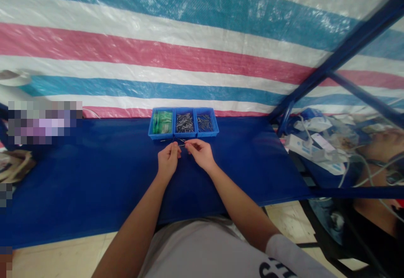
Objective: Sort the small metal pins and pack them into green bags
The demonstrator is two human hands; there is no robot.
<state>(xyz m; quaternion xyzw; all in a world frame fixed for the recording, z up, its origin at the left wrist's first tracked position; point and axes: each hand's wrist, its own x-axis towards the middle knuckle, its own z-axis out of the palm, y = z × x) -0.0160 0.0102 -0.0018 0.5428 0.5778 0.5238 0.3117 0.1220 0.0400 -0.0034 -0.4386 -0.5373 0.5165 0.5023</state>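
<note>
L hand [168, 159]: fingers curled in, thumb and fingertips pinched nearly closed, w/ a thin metal piece [181, 145] at the tips; can't tell exactly how it's gripped. R hand [200, 153]: thumb + index pinched narrow at same piece, other fingers bent. Hands close tog., just in front of the 3 blue bins, above the blue table [126, 172]. Another thin bit sticks out near L hand, too small to ID. L bin [160, 136] has green + clear packets; mid bin [184, 134] full of small metal pins; R bin [207, 134] has darker pins, fewer. Bins side by side, touching, nr. striped sheet [189, 54].
</note>
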